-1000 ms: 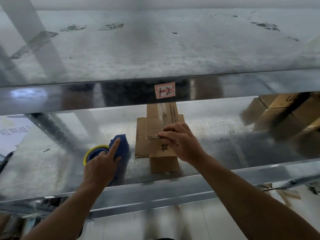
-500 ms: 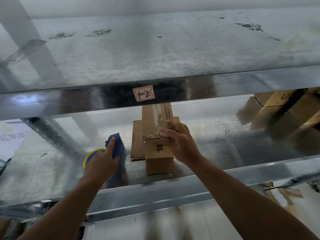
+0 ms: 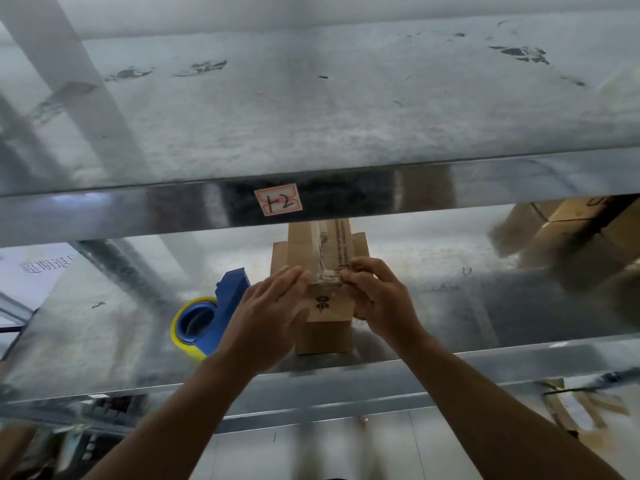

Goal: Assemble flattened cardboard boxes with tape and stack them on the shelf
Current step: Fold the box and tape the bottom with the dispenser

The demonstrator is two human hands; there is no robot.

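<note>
A small narrow cardboard box (image 3: 325,336) stands on the metal shelf (image 3: 450,362), with clear tape running along its top seam. Flattened cardboard (image 3: 278,258) lies under and behind it. My left hand (image 3: 266,317) lies flat against the box's left side, fingers straight. My right hand (image 3: 377,292) presses on the box's top right edge, fingertips curled at the tape end. A blue tape dispenser (image 3: 221,306) with a yellow-rimmed roll stands on the shelf just left of my left hand, untouched.
An upper shelf (image 3: 311,109) hangs above, its front beam bearing a label "12" (image 3: 278,199). Several brown cardboard boxes (image 3: 581,233) stand at the shelf's far right. A diagonal brace (image 3: 114,268) crosses at the left. Cardboard scraps (image 3: 568,407) lie on the floor below right.
My left hand let go of the tape dispenser and moved right onto the box's left side. My right hand stays on the box top. The camera shifted slightly.
</note>
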